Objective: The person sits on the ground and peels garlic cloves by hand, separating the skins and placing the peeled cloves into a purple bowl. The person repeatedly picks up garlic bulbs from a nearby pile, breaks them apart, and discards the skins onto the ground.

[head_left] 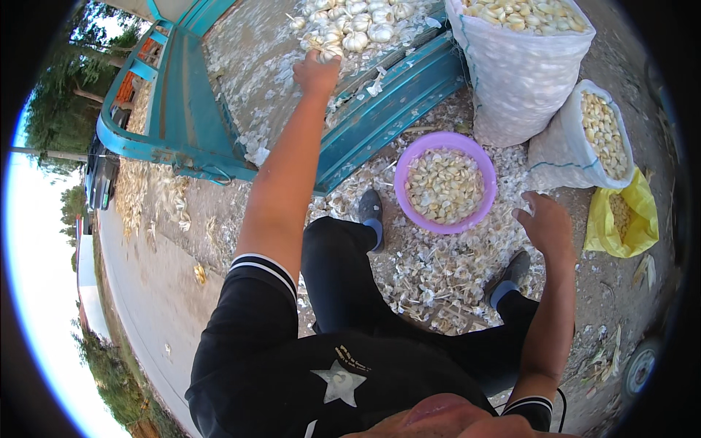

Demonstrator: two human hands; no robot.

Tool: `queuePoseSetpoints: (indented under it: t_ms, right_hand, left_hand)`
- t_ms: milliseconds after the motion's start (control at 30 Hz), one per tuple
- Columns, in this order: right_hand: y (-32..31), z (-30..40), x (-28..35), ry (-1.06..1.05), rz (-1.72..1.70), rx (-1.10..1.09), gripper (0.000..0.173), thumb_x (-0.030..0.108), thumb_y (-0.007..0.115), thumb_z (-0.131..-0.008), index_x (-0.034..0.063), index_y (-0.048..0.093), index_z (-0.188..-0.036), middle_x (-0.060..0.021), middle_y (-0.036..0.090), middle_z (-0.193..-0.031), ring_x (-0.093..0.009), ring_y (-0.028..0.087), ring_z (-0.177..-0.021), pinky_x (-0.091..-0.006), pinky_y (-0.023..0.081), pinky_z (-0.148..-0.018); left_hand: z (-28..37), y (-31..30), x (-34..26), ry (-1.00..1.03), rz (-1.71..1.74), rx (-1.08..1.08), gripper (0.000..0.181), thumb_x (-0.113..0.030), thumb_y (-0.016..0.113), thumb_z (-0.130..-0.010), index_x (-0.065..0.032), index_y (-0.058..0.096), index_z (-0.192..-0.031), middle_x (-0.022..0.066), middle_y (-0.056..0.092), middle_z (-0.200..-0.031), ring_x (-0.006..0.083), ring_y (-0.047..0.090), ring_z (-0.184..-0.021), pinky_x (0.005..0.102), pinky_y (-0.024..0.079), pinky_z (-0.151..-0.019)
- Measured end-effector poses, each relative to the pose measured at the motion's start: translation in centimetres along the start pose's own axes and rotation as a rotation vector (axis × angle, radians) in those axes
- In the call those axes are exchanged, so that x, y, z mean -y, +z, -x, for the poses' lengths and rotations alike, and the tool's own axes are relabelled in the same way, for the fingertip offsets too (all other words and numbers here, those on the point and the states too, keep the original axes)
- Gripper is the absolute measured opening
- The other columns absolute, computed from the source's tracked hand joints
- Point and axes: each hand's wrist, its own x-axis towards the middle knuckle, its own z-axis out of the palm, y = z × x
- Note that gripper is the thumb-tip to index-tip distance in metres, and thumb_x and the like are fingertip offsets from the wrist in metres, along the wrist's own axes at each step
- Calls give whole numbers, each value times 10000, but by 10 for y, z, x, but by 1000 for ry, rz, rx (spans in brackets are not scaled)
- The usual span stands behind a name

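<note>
My left hand (pixel 317 75) reaches to the near edge of a heap of garlic bulbs (pixel 361 23) on the bed of a teal metal cart (pixel 383 104). Its fingers touch one garlic bulb (pixel 330 53); their tips are hidden, so I cannot tell whether they grip it. My right hand (pixel 549 227) hangs bare with thumb and fingers apart, to the right of a purple plastic basin (pixel 490 164). Loose garlic cloves (pixel 444 186) lie in that basin, which stands on the ground beyond my feet.
A large white woven sack (pixel 526 82) full of cloves stands beside the cart. Next to it lean a smaller white sack (pixel 564 156) and a yellow bag (pixel 599 230), both holding cloves. Garlic skins (pixel 438 279) litter the ground. A wheel (pixel 642 368) shows at lower right.
</note>
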Motion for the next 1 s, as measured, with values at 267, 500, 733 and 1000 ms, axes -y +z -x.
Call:
queuePoseSetpoints:
  t_ms: [267,500,733,1000]
  right_hand:
    - [9,-1,10,-55,-15,-3,414,296,810,-947,91,778,-1305,-215,784,-1186,-447,749,-1082,-548,586,-947]
    - [20,-16,21,-153,-969,-204,433,227,856,-982,78,775,-1380,-91,788,-1059,-196,748,-956,-348,615,-852]
    - [36,-12,61,-353,-1076,-298,284,211,848,-1013,125,833,-1284,-48,745,-1163,-147,707,-1006,-313,602,-891]
    - [25,-16,19,-18,-1097,-109,224,157,767,-1075,-5,807,-1224,-52,806,-1060,-121,747,-935,-284,613,-831]
  left_hand:
    - [6,-28,9,423,280,72,603,-142,979,-831,-127,671,-1349,107,756,-1148,302,758,-1049,443,609,-897]
    - [143,-80,-66,297,985,737,789,-13,923,-900,-36,527,-1583,145,738,-1350,222,743,-1228,367,626,-1024]
    - [310,-87,-98,214,1012,1022,889,10,939,-860,-50,444,-1596,168,722,-1313,228,739,-1207,371,627,-1011]
    - [321,-63,-99,-110,1360,1162,751,-8,925,-892,-29,536,-1534,146,710,-1375,220,715,-1261,382,620,-1072]
